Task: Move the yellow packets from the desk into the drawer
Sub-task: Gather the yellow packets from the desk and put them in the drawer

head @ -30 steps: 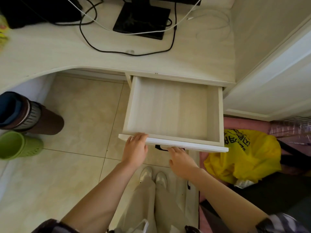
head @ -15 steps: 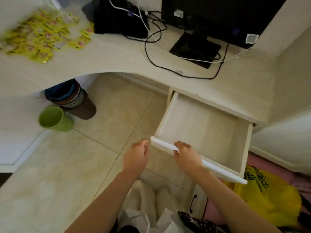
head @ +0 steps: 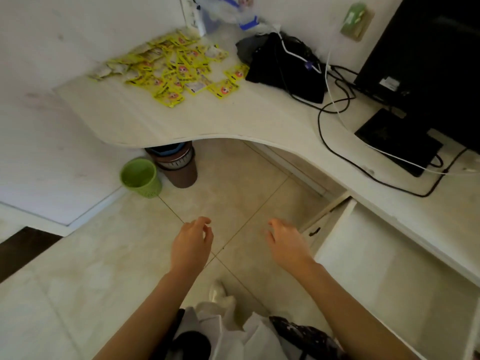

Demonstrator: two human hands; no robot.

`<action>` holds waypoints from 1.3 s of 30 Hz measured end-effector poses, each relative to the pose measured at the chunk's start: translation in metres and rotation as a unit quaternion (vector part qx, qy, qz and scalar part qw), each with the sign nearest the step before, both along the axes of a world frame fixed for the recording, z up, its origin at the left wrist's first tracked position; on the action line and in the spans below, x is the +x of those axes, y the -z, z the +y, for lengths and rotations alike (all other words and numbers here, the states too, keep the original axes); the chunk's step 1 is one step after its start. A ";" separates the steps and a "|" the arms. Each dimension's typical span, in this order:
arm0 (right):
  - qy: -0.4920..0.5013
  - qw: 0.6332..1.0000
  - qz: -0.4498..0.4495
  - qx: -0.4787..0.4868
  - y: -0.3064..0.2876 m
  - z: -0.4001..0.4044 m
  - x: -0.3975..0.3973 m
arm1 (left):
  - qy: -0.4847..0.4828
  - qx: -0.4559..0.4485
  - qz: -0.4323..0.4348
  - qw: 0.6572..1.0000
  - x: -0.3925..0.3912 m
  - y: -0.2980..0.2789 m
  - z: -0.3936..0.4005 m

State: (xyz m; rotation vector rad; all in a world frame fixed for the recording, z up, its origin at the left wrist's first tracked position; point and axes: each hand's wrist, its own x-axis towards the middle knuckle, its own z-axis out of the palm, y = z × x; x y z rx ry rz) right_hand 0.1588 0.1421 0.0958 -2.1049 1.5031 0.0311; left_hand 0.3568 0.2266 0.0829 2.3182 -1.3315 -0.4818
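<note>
Several yellow packets [head: 176,68] lie scattered in a loose pile on the far left part of the pale curved desk [head: 233,118]. The drawer [head: 384,268] stands pulled out at the lower right, pale wood inside, with nothing in it. My left hand [head: 192,245] hovers over the tiled floor with fingers loosely curled and apart, holding nothing. My right hand [head: 285,242] hangs beside the drawer's left corner, fingers spread, not touching it. Both hands are well below and in front of the packets.
A black bag [head: 283,66] with cables lies right of the packets. A monitor [head: 426,61] and its stand [head: 397,141] sit at the right. Under the desk stand a green bin [head: 141,178] and a brown bin [head: 179,165]. Black and white cables cross the desktop.
Both hands have let go of the drawer front and drawn away to the left over the floor. The view has swung left, bringing the packet pile into full sight.
</note>
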 end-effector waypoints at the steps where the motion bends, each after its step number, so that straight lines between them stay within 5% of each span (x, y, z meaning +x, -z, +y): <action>1: -0.002 1.000 -0.005 -0.004 -0.001 -0.006 0.013 | -0.005 -0.002 -0.005 1.000 0.015 -0.002 -0.004; 20: -0.051 0.999 -0.005 -0.011 -0.005 -0.197 0.185 | -0.095 0.013 0.025 0.995 0.185 -0.004 -0.171; 31: -0.070 0.998 -0.004 0.005 -0.008 -0.352 0.249 | -0.213 0.037 0.149 0.965 0.258 0.004 -0.305; 39: 0.004 0.998 -0.012 0.058 0.005 -0.425 0.296 | -0.254 0.067 0.199 0.944 0.315 0.018 -0.376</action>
